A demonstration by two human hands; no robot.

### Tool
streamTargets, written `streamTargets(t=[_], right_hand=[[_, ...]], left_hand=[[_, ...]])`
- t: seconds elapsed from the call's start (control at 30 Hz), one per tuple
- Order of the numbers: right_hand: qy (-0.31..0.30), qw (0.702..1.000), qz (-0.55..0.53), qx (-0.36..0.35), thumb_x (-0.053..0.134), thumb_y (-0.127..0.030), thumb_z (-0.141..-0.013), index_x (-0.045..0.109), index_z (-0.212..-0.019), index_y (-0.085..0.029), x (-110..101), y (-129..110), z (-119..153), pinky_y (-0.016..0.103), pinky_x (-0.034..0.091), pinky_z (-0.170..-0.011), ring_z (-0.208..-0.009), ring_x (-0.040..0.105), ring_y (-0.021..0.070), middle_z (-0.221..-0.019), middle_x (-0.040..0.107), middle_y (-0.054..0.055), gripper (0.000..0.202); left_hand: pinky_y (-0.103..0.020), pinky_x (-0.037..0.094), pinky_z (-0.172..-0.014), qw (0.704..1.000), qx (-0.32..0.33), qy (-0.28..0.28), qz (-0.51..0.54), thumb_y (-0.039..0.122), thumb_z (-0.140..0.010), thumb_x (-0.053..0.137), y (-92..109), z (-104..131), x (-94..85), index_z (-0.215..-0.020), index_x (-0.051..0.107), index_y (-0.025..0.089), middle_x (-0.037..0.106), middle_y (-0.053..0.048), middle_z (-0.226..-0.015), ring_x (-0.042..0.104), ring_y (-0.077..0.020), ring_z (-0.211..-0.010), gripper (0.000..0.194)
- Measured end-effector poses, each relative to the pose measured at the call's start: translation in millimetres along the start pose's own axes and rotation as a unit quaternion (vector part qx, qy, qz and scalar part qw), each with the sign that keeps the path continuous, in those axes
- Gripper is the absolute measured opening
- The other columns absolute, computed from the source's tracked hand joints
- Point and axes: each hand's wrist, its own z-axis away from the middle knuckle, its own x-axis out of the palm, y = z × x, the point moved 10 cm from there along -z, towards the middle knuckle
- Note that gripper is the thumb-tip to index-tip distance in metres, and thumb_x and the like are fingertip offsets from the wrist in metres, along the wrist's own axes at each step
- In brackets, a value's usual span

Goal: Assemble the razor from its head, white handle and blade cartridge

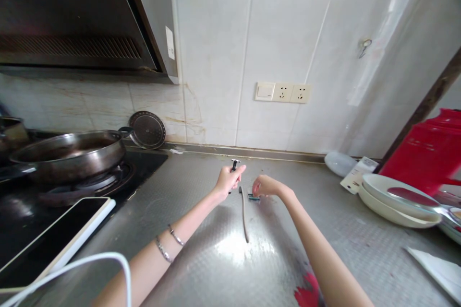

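My left hand (227, 180) is closed around the black handle of what looks like a razor (235, 165), its silvery crosspiece sticking up above my thumb. My right hand (265, 185) bends down over the counter, fingers curled together. Right under those fingertips lies a small flat piece with teal and clear parts (254, 197); whether I grip it is hidden. Between both hands a thin grey-brown stick with a dark end (244, 216) rests on the metal counter (201, 254).
To the left, a steel pan (72, 153) sits on the black stove, with a phone-like device (54, 240) and white cable (118, 256) in front. Stacked bowls (399, 201), a white card (359, 175) and a red jug (425, 153) stand right. A wall socket (283, 92) is behind.
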Motion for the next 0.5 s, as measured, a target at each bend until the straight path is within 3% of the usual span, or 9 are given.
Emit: streamTargets(t=[0.23, 0.4, 0.5], right_hand=[[0.039, 0.999, -0.008, -0.010, 0.047, -0.014, -0.062, 0.071, -0.071, -0.011, -10, -2, 2, 0.017, 0.037, -0.044, -0.049, 0.053, 0.0100, -0.063, 0.066, 0.004, 0.026], [0.140, 0.985, -0.083, -0.059, 0.050, -0.021, -0.069, 0.069, -0.073, -0.011, -55, -19, 22, 0.017, 0.041, -0.049, -0.058, 0.056, 0.0118, -0.066, 0.066, 0.004, 0.022], [0.166, 0.969, -0.156, -0.092, 0.052, -0.029, -0.072, 0.068, -0.080, -0.011, -80, -37, 39, 0.019, 0.045, -0.050, -0.064, 0.058, 0.0135, -0.073, 0.067, 0.006, 0.026]], left_hand=[[-0.017, 0.018, -0.032, 1.000, -0.008, -0.008, 0.008, 0.050, -0.064, 0.063, 1, 0, -0.2, -0.052, 0.049, 0.014, 0.029, 0.010, -0.034, 0.023, -0.0013, -0.029, 0.040], [-0.017, 0.018, -0.032, 1.000, -0.005, 0.023, -0.020, 0.043, -0.061, 0.068, 9, 1, -8.1, -0.070, 0.058, 0.013, 0.030, 0.011, -0.035, 0.024, -0.0025, -0.030, 0.033], [-0.017, 0.018, -0.032, 0.999, 0.008, 0.034, -0.022, 0.042, -0.059, 0.069, 19, 2, -11.2, -0.078, 0.061, 0.012, 0.032, 0.011, -0.035, 0.025, -0.0027, -0.030, 0.036]])
